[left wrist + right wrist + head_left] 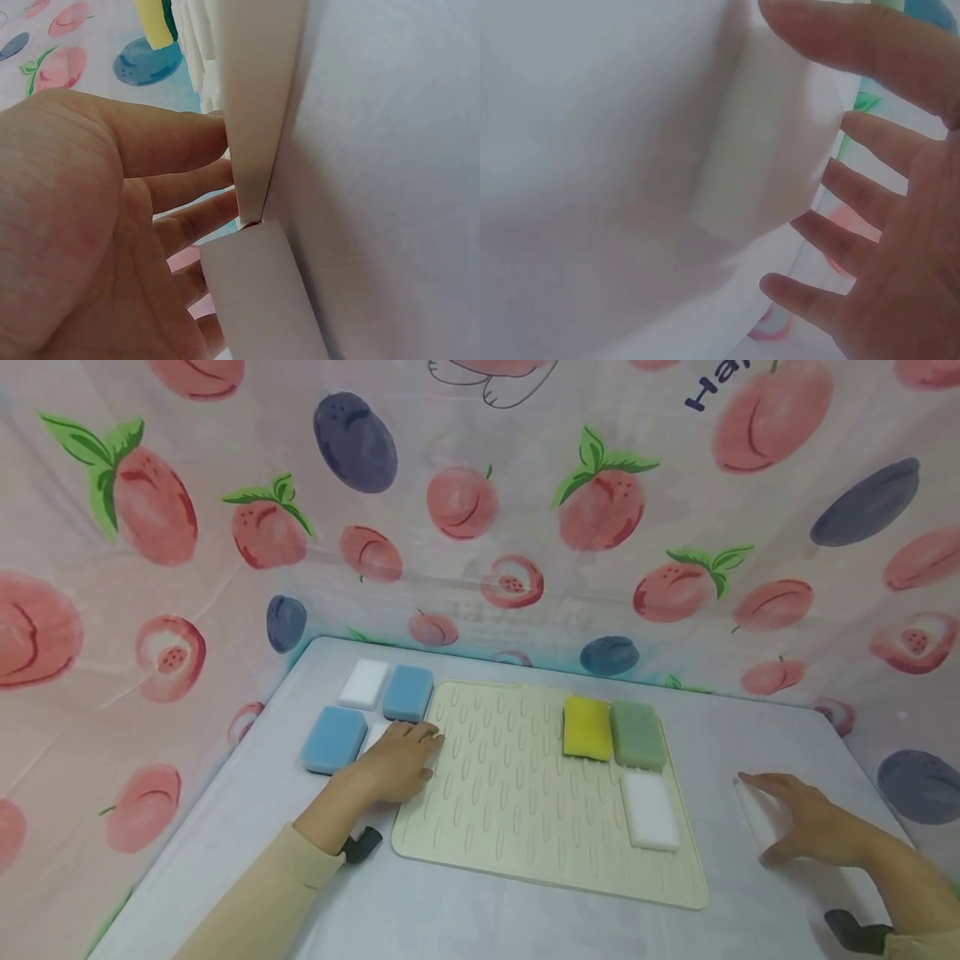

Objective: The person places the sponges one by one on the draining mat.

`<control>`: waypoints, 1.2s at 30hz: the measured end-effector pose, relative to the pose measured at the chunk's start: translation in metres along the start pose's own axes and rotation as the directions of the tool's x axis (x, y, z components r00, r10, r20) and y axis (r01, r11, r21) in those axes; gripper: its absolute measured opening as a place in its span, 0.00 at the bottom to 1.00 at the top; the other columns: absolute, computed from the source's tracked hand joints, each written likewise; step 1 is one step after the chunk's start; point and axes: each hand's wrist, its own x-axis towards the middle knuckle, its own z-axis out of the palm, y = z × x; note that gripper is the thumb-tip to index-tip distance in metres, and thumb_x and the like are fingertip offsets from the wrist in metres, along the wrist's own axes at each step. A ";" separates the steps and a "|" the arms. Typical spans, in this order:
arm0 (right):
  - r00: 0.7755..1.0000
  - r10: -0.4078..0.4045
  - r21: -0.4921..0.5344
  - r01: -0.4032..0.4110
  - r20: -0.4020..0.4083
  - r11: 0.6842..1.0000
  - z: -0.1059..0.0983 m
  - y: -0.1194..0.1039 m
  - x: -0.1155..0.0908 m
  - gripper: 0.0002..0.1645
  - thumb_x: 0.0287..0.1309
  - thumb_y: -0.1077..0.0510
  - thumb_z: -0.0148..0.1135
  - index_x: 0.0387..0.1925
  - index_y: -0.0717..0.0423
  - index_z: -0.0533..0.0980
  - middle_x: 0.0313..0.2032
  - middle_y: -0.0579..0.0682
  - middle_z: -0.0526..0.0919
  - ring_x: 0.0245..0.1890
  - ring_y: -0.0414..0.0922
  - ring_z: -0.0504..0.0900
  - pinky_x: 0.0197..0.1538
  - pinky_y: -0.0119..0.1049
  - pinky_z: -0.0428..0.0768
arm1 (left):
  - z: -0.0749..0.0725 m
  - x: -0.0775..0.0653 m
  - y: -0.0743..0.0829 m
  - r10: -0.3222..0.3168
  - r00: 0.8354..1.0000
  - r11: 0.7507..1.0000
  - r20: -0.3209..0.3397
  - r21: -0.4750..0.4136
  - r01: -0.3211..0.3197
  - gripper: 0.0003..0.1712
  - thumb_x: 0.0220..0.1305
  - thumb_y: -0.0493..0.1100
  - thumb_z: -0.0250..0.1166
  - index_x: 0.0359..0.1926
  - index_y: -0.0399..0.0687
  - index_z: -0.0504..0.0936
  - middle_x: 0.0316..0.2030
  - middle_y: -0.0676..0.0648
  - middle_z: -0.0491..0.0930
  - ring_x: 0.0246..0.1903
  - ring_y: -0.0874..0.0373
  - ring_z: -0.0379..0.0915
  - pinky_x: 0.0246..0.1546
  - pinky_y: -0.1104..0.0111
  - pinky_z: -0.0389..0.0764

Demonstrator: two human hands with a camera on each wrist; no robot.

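Note:
My left hand (pixel 397 764) lies palm down at the left edge of a cream ridged mat (pixel 510 793). In the left wrist view its thumb and fingertips reach the mat's edge, and a white sponge (pixel 259 292) stands by the lower fingers. From the head that sponge is mostly hidden under the hand. On the right of the table, my right hand (pixel 817 818) is spread over another white sponge (pixel 761 814). The right wrist view has the thumb by one end of this sponge (pixel 757 135) and the extended fingers along its far side.
Two blue sponges (pixel 334 740) and a white one (pixel 364 684) lie left of the mat. On its right part are a yellow sponge (pixel 587 727), a green sponge (pixel 637 735) and a white sponge (pixel 651 810). Fruit-print cloth (pixel 465 577) hangs behind the white table (pixel 525 927).

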 end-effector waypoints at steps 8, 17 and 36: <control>0.998 -0.042 -0.015 0.041 -0.039 0.999 0.000 0.000 -0.003 0.70 0.32 0.48 0.87 0.75 0.65 0.60 0.67 0.77 0.62 0.62 0.78 0.63 0.56 0.83 0.64 | 0.000 0.000 0.000 -0.002 1.000 1.000 -0.001 -0.006 0.002 0.33 0.77 0.46 0.59 0.76 0.38 0.65 0.77 0.40 0.61 0.75 0.38 0.55 0.80 0.45 0.51; 0.994 -0.082 -0.033 0.080 -0.077 0.996 -0.002 -0.002 -0.005 0.69 0.34 0.45 0.86 0.75 0.64 0.61 0.67 0.75 0.63 0.62 0.77 0.64 0.55 0.83 0.64 | -0.001 -0.002 0.001 0.004 1.000 1.000 -0.007 0.001 -0.004 0.33 0.76 0.45 0.59 0.76 0.38 0.66 0.76 0.39 0.62 0.74 0.38 0.57 0.80 0.45 0.52; 0.978 -0.167 -0.071 0.159 -0.124 0.985 -0.009 -0.029 -0.008 0.67 0.34 0.41 0.87 0.73 0.62 0.65 0.65 0.73 0.68 0.61 0.73 0.69 0.55 0.78 0.70 | 0.000 -0.002 0.000 -0.002 1.000 1.000 -0.007 -0.016 0.002 0.33 0.77 0.45 0.59 0.76 0.39 0.66 0.76 0.40 0.62 0.75 0.38 0.55 0.80 0.44 0.50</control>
